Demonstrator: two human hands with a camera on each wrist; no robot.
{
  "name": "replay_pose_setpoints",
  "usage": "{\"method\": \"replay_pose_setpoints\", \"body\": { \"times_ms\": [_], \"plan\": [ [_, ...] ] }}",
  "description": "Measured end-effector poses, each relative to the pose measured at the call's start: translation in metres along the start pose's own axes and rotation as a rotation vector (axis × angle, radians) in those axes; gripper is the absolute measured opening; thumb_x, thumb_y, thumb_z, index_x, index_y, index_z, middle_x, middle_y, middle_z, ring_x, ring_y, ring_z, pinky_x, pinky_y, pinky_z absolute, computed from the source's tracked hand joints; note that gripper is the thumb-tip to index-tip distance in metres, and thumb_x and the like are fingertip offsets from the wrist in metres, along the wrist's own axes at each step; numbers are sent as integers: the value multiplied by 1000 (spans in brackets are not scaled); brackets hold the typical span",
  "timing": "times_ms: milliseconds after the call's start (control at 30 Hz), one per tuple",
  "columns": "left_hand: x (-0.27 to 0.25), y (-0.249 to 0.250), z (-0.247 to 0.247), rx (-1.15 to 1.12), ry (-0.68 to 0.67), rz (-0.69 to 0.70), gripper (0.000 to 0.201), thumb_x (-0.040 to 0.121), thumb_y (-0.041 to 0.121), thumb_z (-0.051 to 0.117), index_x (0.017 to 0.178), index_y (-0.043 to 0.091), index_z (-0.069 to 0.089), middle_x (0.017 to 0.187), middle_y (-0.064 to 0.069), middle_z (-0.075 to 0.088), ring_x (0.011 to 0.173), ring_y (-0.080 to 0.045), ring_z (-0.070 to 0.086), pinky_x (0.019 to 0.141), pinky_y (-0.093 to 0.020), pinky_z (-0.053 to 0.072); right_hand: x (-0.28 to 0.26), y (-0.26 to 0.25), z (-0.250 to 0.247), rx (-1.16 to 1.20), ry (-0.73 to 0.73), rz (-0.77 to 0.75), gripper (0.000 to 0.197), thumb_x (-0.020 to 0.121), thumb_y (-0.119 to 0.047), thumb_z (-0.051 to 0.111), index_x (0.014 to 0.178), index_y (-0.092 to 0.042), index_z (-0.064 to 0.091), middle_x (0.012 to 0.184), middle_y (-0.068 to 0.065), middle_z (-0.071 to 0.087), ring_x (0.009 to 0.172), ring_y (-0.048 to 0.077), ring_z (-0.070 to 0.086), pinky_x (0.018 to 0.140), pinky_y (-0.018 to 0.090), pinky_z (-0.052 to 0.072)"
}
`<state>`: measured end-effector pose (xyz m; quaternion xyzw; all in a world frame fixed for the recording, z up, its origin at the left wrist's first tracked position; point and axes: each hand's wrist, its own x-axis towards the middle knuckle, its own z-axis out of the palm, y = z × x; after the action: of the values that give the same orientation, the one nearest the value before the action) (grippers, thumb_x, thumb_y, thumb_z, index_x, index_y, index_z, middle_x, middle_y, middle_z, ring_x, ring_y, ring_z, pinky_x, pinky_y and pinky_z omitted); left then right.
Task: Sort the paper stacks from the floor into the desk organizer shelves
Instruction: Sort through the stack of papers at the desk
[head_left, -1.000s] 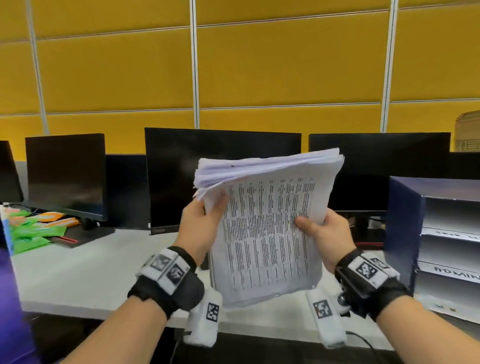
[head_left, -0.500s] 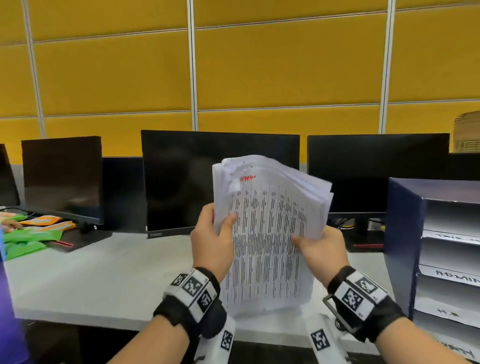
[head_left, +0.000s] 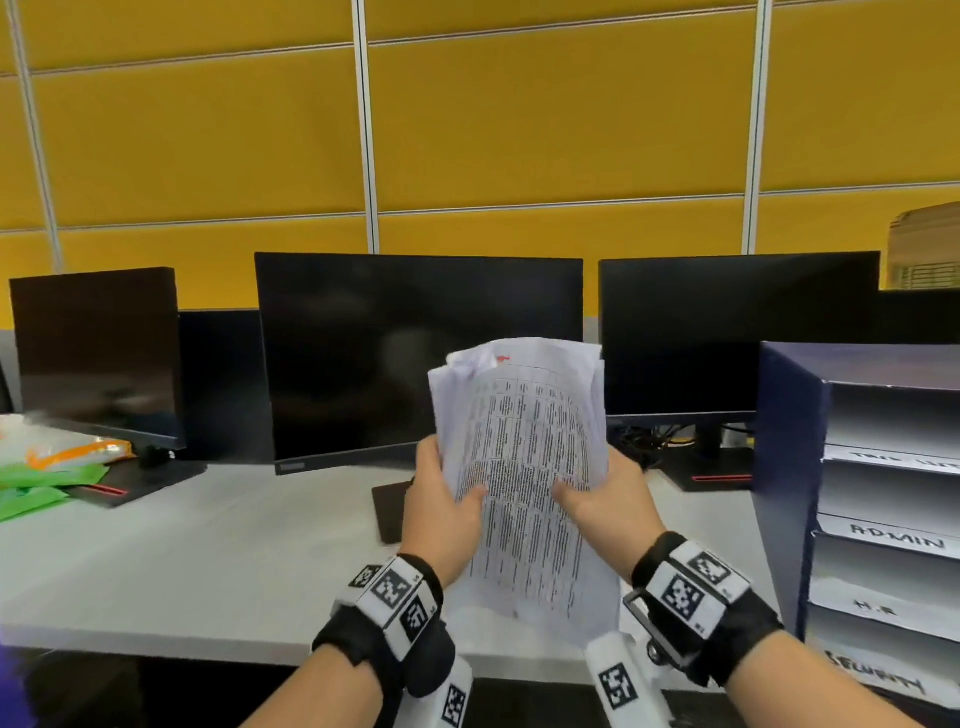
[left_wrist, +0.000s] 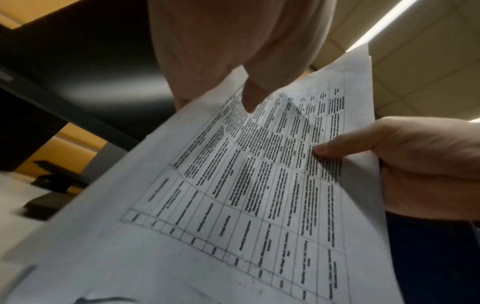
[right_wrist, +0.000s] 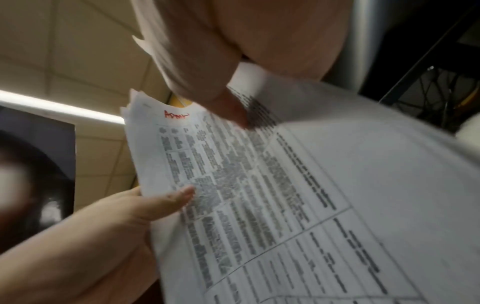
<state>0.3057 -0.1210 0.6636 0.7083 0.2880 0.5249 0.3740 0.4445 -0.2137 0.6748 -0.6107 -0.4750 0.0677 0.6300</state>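
Observation:
Both hands hold one paper stack (head_left: 524, 467) upright above the desk, its printed table facing me. My left hand (head_left: 447, 499) grips the stack's left edge, thumb on the front page. On the right edge my right hand (head_left: 597, 499) grips it the same way. A red handwritten word marks the top sheet (right_wrist: 176, 115). In the left wrist view the left thumb presses the paper stack (left_wrist: 233, 205), and the right hand (left_wrist: 415, 164) pinches the far edge. The dark blue desk organizer (head_left: 789, 467) stands at the right, with labelled white shelves (head_left: 893, 540), one reading ADMIN.
Three dark monitors (head_left: 415, 353) line the back of the white desk (head_left: 208, 561) before a yellow partition wall. Green and orange packets (head_left: 41, 483) lie at the far left. A dark monitor base (head_left: 389, 509) sits just behind the stack.
The stack has turned from a flat, fanned tilt to nearly upright and come lower and closer to the desk. Both hands slid nearer each other on its edges.

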Motion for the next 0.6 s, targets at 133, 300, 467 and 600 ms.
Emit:
{"method": "replay_pose_setpoints", "body": {
  "times_ms": [133, 300, 467, 600],
  "plan": [
    [0, 1, 1, -63, 39, 19, 30, 98, 10, 50, 121, 27, 42, 104, 13, 57, 99, -8, 59, 76, -18, 48, 4, 12, -5, 95, 93, 37, 34, 87, 6, 58, 104, -23, 62, 94, -7, 67, 82, 3, 64, 57, 13, 52],
    [2, -4, 5, -75, 18, -51, 38, 94, 12, 58, 121, 30, 38, 108, 9, 59, 97, -9, 60, 79, -27, 52, 6, 20, -3, 117, 109, 18, 43, 81, 8, 64, 110, -24, 55, 97, -9, 65, 84, 0, 64, 58, 10, 49],
    [0, -24, -2, -61, -22, -197, 38, 87, 15, 69, 121, 19, 50, 106, 4, 65, 96, -13, 64, 86, -35, 54, 8, 35, -12, 43, 92, 136, 55, 69, 6, 77, 115, -13, 55, 103, -2, 67, 95, 14, 65, 85, 34, 54],
    [-1, -23, 0, -84, 61, -133, 24, 88, 13, 68, 104, 28, 58, 101, 5, 68, 95, -13, 65, 85, -31, 52, 2, 35, -8, -1, 153, 71, 45, 69, 3, 76, 104, -22, 62, 98, -7, 70, 91, 10, 68, 84, 33, 56]
  ]
}}
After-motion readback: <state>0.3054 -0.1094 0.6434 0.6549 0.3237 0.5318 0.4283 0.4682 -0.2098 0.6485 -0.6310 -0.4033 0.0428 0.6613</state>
